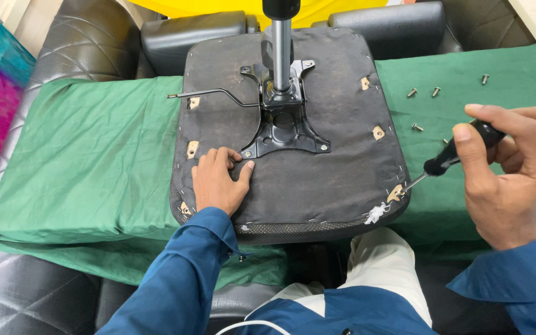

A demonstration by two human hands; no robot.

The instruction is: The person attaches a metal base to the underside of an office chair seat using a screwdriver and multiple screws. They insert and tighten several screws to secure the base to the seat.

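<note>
No packages, labels, signs, screens in view.

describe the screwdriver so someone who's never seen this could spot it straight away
Start at the big dark upturned chair seat lying on the green cloth. Go to its near right corner, where white stuffing pokes out. The screwdriver has its thin metal tip at that corner and its black handle in the right hand; the loose screws beyond it are short and silver.

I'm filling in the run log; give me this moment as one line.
left hand: flat on upturned chair seat | right hand: grips screwdriver, tip at seat's near right corner | loose screws on green cloth
</note>
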